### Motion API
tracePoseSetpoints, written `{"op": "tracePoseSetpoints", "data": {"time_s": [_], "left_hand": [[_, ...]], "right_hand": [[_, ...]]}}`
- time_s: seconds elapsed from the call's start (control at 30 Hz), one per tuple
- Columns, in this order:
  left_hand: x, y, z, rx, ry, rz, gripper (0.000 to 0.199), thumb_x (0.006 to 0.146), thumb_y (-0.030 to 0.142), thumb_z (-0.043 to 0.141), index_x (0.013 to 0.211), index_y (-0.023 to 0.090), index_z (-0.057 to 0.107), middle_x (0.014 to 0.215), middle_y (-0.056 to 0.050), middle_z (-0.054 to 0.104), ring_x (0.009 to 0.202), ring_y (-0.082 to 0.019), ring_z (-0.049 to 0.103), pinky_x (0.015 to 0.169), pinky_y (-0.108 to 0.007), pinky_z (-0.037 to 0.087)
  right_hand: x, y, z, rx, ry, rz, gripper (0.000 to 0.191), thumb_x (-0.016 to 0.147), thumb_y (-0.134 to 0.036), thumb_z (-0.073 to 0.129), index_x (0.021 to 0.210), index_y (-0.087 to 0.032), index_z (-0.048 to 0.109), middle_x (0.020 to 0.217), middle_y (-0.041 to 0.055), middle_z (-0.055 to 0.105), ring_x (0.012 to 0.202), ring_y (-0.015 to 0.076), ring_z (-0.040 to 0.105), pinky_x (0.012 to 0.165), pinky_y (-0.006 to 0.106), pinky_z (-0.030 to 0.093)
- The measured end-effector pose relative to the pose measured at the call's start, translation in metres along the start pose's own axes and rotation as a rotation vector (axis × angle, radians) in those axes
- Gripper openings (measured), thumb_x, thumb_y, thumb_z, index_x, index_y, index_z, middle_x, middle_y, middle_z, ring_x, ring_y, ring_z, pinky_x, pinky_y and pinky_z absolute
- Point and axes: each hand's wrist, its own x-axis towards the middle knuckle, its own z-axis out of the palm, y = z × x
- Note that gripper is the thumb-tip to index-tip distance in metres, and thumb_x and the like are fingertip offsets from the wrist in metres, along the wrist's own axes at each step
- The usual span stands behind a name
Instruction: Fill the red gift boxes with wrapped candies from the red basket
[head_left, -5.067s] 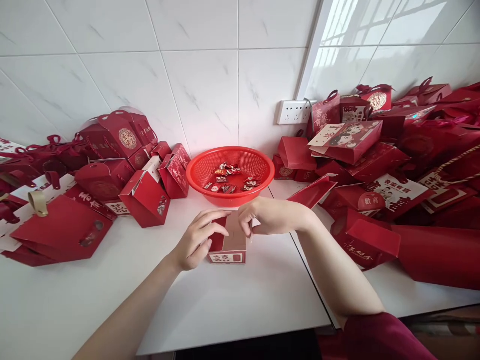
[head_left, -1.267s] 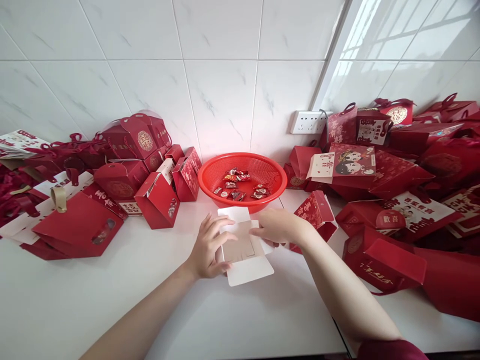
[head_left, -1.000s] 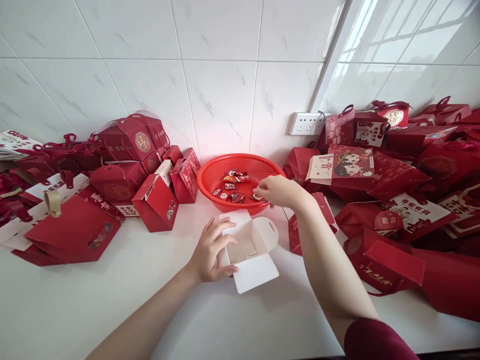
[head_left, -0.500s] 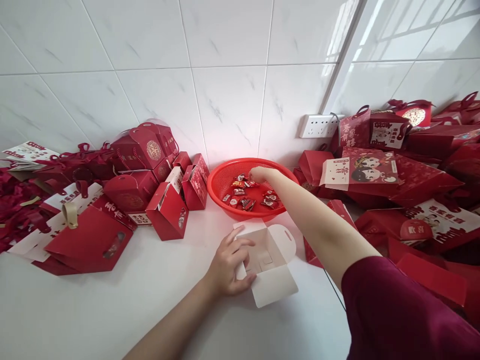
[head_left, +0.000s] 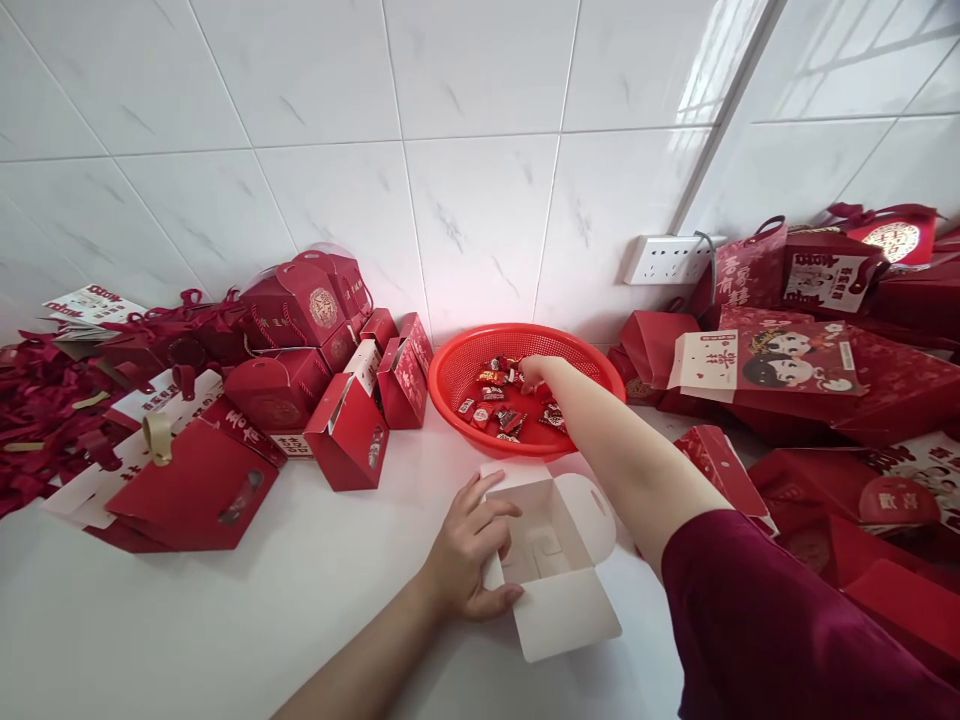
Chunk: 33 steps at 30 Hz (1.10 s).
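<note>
An open cardboard box (head_left: 551, 545) with a white inside stands on the white tabletop, its flaps folded outward. My left hand (head_left: 476, 550) grips its left side, thumb at the near edge and fingers over the wall. Behind the box is a red plastic basket (head_left: 457, 425) with several wrapped candies (head_left: 510, 420) in it. My right hand (head_left: 536, 372) reaches down into the basket beside the candies, its fingers bunched and pointing downward. Whatever lies between those fingertips is hidden.
Red gift boxes (head_left: 349, 430) are grouped on the left, with a larger red box (head_left: 195, 490) in front of them. More red boxes and bags (head_left: 795, 360) are piled on the right. A white power strip (head_left: 667, 260) sits against the tiled wall (head_left: 480, 200).
The view has shifted, so everything sits a little further right and lower. My right hand stays in the basket, fingers slightly lower; my left hand still grips the box.
</note>
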Motion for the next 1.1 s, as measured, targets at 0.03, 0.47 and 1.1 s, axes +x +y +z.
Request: {"op": "tracePoseSetpoints", "data": {"time_s": [0.03,0.47,1.1], "left_hand": [[0.000,0.000,0.000,-0.002,0.003,-0.001,0.047,0.088,0.066,0.042,0.074,0.022,0.048,0.105,-0.013,0.070,0.139,-0.038,0.041,0.116,-0.058,0.027],[0.009,0.003,0.000,-0.059,-0.011,-0.049,0.033,0.084,0.052,0.047,0.071,0.022,0.048,0.106,-0.015,0.067,0.134,-0.038,0.041,0.109,-0.059,0.036],[0.118,0.072,-0.061,-0.594,0.057,-0.359,0.047,0.090,0.050,0.064,0.124,0.018,0.062,0.124,-0.013,0.067,0.116,-0.031,0.063,0.098,-0.044,0.053]], "right_hand": [[0.000,0.001,-0.002,0.000,-0.001,0.010,0.035,0.097,-0.035,0.062,0.126,-0.016,0.059,0.126,0.0097,0.061,0.106,0.0234,0.064,0.088,0.044,0.056],[-0.143,-0.021,0.000,0.212,0.546,-0.259,0.032,0.096,-0.047,0.051,0.114,-0.020,0.057,0.113,0.0055,0.068,0.098,0.0195,0.062,0.081,0.027,0.045],[-0.259,-0.022,0.042,0.349,1.039,-0.586,0.045,0.090,-0.026,0.067,0.132,-0.022,0.052,0.117,0.0094,0.069,0.103,0.0272,0.062,0.092,0.043,0.047]]}}
